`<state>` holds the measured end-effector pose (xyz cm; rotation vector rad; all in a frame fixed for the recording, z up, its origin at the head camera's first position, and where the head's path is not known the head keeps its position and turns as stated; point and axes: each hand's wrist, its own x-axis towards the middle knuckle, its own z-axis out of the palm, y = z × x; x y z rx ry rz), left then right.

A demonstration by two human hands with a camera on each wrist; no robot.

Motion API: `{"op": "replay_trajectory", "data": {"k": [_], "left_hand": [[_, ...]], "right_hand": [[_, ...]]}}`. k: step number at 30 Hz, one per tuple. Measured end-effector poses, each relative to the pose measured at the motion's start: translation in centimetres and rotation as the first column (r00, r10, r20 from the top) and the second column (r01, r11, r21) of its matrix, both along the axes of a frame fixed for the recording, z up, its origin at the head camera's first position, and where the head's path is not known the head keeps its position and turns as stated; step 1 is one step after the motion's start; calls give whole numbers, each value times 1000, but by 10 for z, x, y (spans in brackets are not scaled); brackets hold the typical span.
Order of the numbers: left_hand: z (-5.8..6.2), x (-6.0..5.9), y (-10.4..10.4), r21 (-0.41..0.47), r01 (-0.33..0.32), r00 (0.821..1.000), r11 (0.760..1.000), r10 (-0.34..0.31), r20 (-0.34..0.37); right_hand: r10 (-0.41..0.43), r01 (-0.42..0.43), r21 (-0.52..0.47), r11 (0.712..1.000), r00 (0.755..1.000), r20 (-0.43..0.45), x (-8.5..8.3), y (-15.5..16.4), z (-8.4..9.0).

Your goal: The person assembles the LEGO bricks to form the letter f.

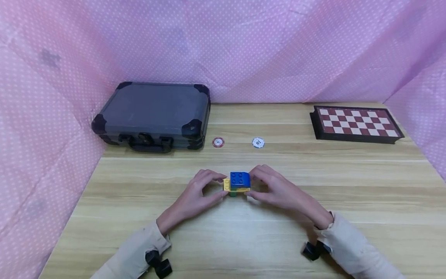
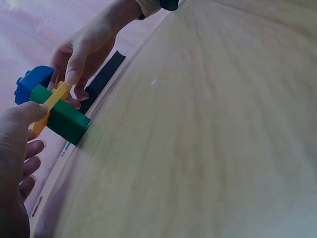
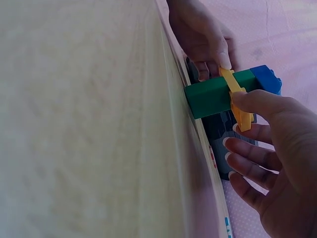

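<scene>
A small brick stack stands on the wooden table [image 1: 244,240]: a blue brick [image 1: 239,179] on top, a thin yellow plate [image 1: 227,185] under it, a green brick [image 1: 232,193] at the bottom. My left hand [image 1: 221,186] pinches the stack's left side with thumb and fingers. My right hand [image 1: 251,186] pinches its right side. In the left wrist view my left thumb presses the yellow plate [image 2: 54,99] above the green brick [image 2: 62,118]. In the right wrist view my right thumb lies on the yellow plate [image 3: 238,101] beside the green brick [image 3: 213,94] and the blue brick [image 3: 267,78].
A closed grey case [image 1: 153,112] lies at the back left. A folded chessboard [image 1: 355,122] lies at the back right. A red chip [image 1: 218,142] and a white chip [image 1: 258,142] lie between them. Pink dotted cloth walls the table on three sides.
</scene>
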<state>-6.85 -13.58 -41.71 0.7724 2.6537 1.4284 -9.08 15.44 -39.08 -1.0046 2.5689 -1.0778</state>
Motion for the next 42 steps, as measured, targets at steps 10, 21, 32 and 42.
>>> {"op": "replay_trajectory", "data": {"k": [10, 21, 32, 42], "left_hand": [[1, -3, 1, 6, -8, 1000, 1000, 8, -11], [2, -5, 7, 10, -43, 999, 999, 43, -27], [3, -10, 15, 9, -86, 996, 996, 86, -13], [5, -11, 20, -4, -147, 988, 989, 147, 42]], "right_hand": [[-12, 13, -58, 998, 1000, 21, -3, -2, -1], [-58, 64, -91, 994, 996, 69, -3, -3, -5], [-86, 97, -158, 983, 993, 77, -5, -8, -6], [-134, 152, -176, 973, 985, 106, -4, -12, -9]]}}
